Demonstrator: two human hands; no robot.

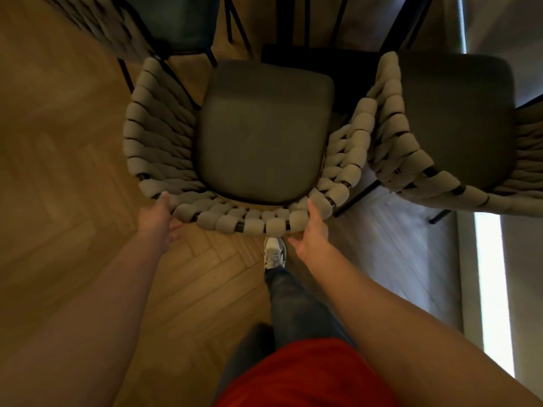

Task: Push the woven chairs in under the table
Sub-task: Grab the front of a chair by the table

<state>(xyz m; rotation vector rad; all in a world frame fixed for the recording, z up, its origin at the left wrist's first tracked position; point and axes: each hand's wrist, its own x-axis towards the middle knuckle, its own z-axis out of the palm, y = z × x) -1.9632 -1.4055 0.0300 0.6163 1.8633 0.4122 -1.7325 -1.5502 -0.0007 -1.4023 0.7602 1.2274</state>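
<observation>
A woven chair (241,221) with a thick pale rope back and a dark seat cushion stands in front of me, facing the table (317,58). My left hand (160,218) grips the back rim at its left corner, thumb over the top. My right hand (313,230) grips the rim at the right corner, thumb on top and fingers underneath. A second woven chair (411,160) stands just to the right, its rope side touching the first chair's arm. A third chair (176,22) is at the top left, partly under the table.
Herringbone wood floor (73,171) spreads to the left and behind me. My foot in a white shoe (274,252) is planted just behind the chair back. Dark table legs (235,22) rise at the top. A bright strip of light (493,289) lies at the right.
</observation>
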